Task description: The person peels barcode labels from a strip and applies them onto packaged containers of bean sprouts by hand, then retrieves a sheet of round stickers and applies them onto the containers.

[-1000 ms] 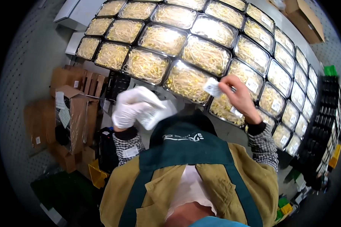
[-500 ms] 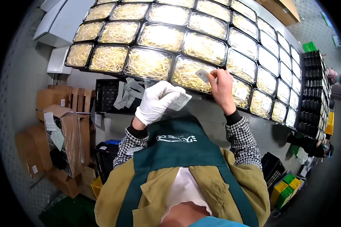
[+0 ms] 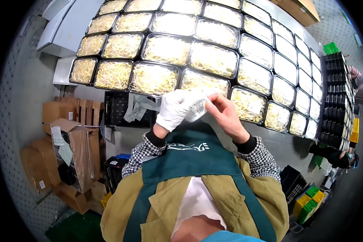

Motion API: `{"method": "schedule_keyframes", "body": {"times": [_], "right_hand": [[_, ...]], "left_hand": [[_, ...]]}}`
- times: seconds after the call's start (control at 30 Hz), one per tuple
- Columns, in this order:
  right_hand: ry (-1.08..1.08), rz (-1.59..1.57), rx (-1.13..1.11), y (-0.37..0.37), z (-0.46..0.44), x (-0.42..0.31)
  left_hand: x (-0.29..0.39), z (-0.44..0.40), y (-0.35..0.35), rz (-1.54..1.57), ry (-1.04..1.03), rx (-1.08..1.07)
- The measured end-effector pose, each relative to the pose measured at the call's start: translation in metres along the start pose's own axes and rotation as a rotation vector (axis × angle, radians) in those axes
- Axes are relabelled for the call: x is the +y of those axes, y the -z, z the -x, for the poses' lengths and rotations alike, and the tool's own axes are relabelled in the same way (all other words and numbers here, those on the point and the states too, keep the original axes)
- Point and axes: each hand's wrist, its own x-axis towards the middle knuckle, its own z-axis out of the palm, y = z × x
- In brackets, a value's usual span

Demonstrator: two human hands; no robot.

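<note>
My left hand (image 3: 172, 111), in a white glove, is closed on printed labels (image 3: 197, 109) in front of my apron. My bare right hand (image 3: 228, 117) pinches the right edge of these labels between thumb and fingers. Just beyond both hands lies a black tray of bean sprouts (image 3: 205, 82) under clear film, its near part hidden by the hands. To its right, another tray of bean sprouts (image 3: 246, 113) carries a white label (image 3: 254, 106).
Rows of filled trays (image 3: 167, 48) cover much of the table. Stacked black trays (image 3: 338, 101) stand at its right end. A black crate (image 3: 119, 109) with grey strips sits below the near edge. Cardboard boxes (image 3: 78, 149) are at left; a person's arm (image 3: 330, 155) shows at right.
My right hand has moved from over a tray, where it held a label, back to the labels in my left hand. The view has shifted slightly.
</note>
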Motion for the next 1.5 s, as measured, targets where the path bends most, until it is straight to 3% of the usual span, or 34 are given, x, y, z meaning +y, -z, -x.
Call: {"method": "schedule_keyframes", "body": {"times": [0.07, 0.13, 0.17, 0.2, 0.37, 0.43, 0.5, 0.53, 0.6, 0.67, 0.7, 0.73, 0.8, 0.83, 0.87, 0.97, 1.03, 1.07, 1.2, 1.23, 1.27, 1.33, 1.37, 1.47, 1.5], "right_hand": [[0.144, 0.298, 0.086, 0.028, -0.017, -0.003], [0.063, 0.368, 0.256, 0.069, -0.050, -0.006], [0.306, 0.969, 0.307, 0.109, -0.089, 0.005], [0.435, 1.100, 0.346, 0.121, -0.108, 0.024], [0.483, 1.483, 0.418, 0.108, -0.123, 0.043], [0.485, 1.437, 0.504, 0.106, -0.119, 0.043], [0.407, 1.275, 0.516, 0.098, -0.107, 0.031], [0.354, 0.899, 0.390, 0.091, -0.098, 0.024], [-0.012, 0.120, -0.080, 0.064, -0.076, -0.016], [-0.057, 0.151, -0.161, 0.054, -0.060, -0.032], [0.035, 0.196, -0.126, 0.063, -0.067, -0.029], [-0.028, 0.140, -0.057, 0.074, -0.078, -0.032], [0.203, 0.399, 0.145, 0.115, -0.126, -0.023], [0.151, 0.644, 0.265, 0.141, -0.155, -0.017], [0.444, 0.990, 0.345, 0.165, -0.185, -0.005], [0.539, 1.215, 0.403, 0.173, -0.230, 0.010], [0.525, 1.470, 0.365, 0.170, -0.234, 0.021], [0.550, 1.471, 0.405, 0.169, -0.234, 0.026], [0.534, 1.429, 0.509, 0.155, -0.211, 0.017], [0.487, 1.211, 0.399, 0.149, -0.203, 0.016], [0.135, 0.767, 0.188, 0.126, -0.178, -0.015], [0.037, 0.182, -0.344, 0.106, -0.147, -0.031], [0.090, 0.225, -0.382, 0.093, -0.129, -0.042], [0.117, 0.338, -0.234, 0.114, -0.143, -0.048], [0.111, 0.280, -0.114, 0.131, -0.160, -0.049]], "left_hand": [[0.019, -0.010, 0.001, 0.056, 0.145, -0.181], [0.009, -0.016, 0.010, 0.018, 0.198, -0.375], [-0.004, -0.017, 0.016, 0.266, 0.200, -0.437], [-0.003, -0.017, 0.016, 0.307, 0.208, -0.395], [0.020, -0.029, 0.011, 0.436, 0.230, -0.253], [0.017, -0.033, 0.004, 0.496, 0.272, -0.204], [0.010, -0.040, -0.005, 0.259, 0.118, -0.111], [0.006, -0.045, -0.010, 0.141, 0.036, -0.058], [-0.001, -0.049, -0.019, 0.137, 0.047, 0.020], [0.000, -0.057, -0.021, 0.155, 0.054, -0.006], [0.007, -0.061, -0.021, 0.068, 0.065, -0.056], [0.020, -0.063, -0.016, 0.008, 0.136, -0.147], [0.026, -0.062, -0.009, 0.209, 0.374, -0.292], [0.027, -0.062, -0.004, 0.337, 0.361, -0.367], [0.032, -0.062, 0.001, 0.320, 0.275, -0.405], [0.039, -0.063, 0.005, 0.387, 0.021, -0.422], [0.056, -0.064, 0.002, 0.542, 0.170, -0.285], [0.060, -0.066, 0.001, 0.618, 0.242, -0.217], [0.040, -0.077, -0.008, 0.326, 0.070, -0.131], [0.032, -0.080, -0.017, 0.247, 0.065, -0.001], [0.028, -0.085, -0.023, 0.179, 0.060, 0.107], [0.015, -0.093, -0.031, 0.063, 0.032, 0.207], [0.021, -0.096, -0.036, 0.162, 0.079, 0.252], [0.028, -0.101, -0.031, 0.110, 0.236, 0.006], [0.020, -0.101, -0.033, 0.294, 0.204, -0.070]]}}
